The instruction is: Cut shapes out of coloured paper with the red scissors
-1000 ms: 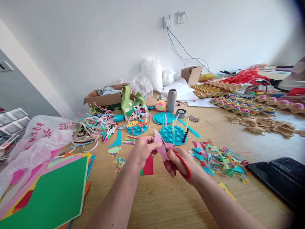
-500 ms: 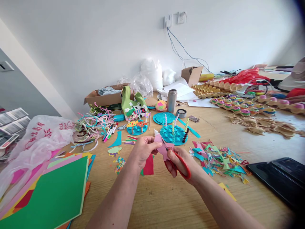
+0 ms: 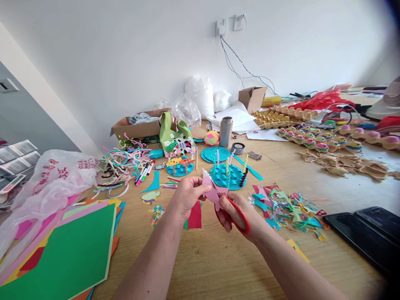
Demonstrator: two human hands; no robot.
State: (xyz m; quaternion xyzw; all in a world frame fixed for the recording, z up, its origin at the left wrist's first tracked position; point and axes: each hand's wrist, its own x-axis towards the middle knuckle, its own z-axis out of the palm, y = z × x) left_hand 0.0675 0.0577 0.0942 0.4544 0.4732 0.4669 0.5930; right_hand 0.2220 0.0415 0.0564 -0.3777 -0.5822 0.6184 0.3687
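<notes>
My left hand (image 3: 190,194) pinches a piece of pink paper (image 3: 213,195) between thumb and fingers, above the middle of the table. A white tip shows at the paper's upper end. My right hand (image 3: 233,214) is closed round the red handles of a pair of scissors (image 3: 243,223), whose blades lie across the pink paper. Just beyond the hands stands a blue egg-tray base (image 3: 222,178) with fuzzy pipe cleaners upright in it. A red paper piece (image 3: 195,216) lies below my left hand.
Colourful paper scraps (image 3: 292,208) lie right, beside black phones (image 3: 359,233). Left are a stack of coloured sheets (image 3: 71,250), a plastic bag (image 3: 59,179) and tangled pipe cleaners (image 3: 125,160). A metal bottle (image 3: 226,131) and painted egg cartons (image 3: 318,138) stand farther back.
The pink paper has shifted slightly at the scissor blades. Both hands stay in nearly the same place, still holding the paper and the scissors.
</notes>
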